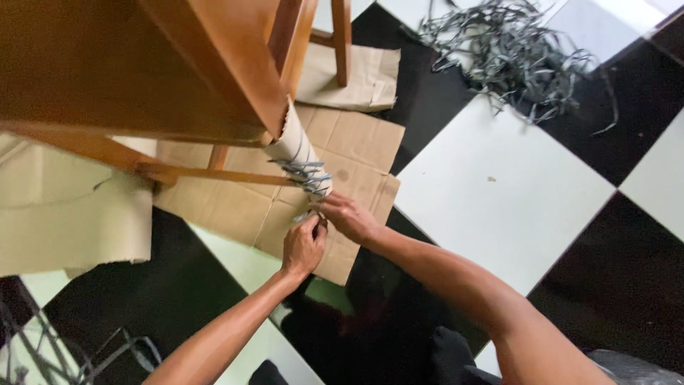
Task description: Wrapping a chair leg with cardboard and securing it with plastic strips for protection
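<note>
Pinching a thin grey strap (308,214) at the bottom of a paper-wrapped chair leg (298,146), the left hand (303,246) has its fingers curled tight together, thumb and forefinger closed on the strap's loose end just under the leg's tip. The right hand (349,216) sits just beside it, touching it at the fingertips; its fingers are bent narrow and press against the lowest turns of strap, though whether they grip the strap or only steady it cannot be told from this angle.

Directly above both sets of fingers, the strap winds several times around the lower part of the wrapped leg, the coils bunched close together. Above the coils the leg rises at a slant into the brown wooden chair (142,64), whose seat and rails fill the upper left.

Beneath the fingers lies a flattened sheet of cardboard (356,142), spread on a black and white tiled floor (499,192). Left of the left hand, well apart, a pale sheet of paper (71,221) lies over the floor. Far beyond the fingertips, up and to the right, a loose tangle of grey straps (509,53) rests on the tiles.
</note>
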